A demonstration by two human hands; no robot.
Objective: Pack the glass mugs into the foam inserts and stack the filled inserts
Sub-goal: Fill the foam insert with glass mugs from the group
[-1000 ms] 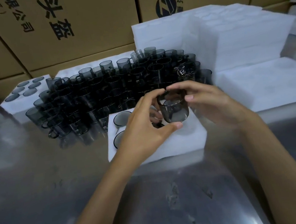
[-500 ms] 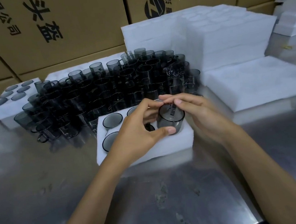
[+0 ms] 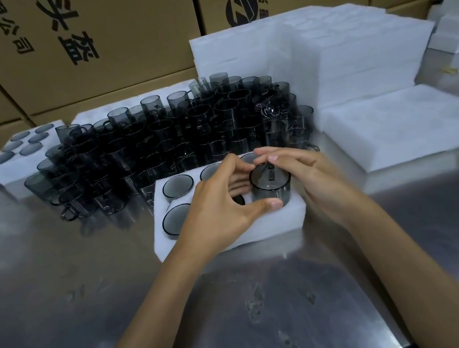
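Both hands [image 3: 268, 186] hold a smoky glass mug [image 3: 271, 187] partway into the foam insert [image 3: 275, 223].

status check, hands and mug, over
Left hand and right hand both grip mug, half down in foam insert. Nothing blocking.

Your left hand [image 3: 215, 207] reaches in from the lower left, fingers [image 3: 236, 167] curled and thumb stretched out to the right. Your right hand [image 3: 313, 174] comes from the lower right, fingers bent toward the left hand's, both forearms bare.
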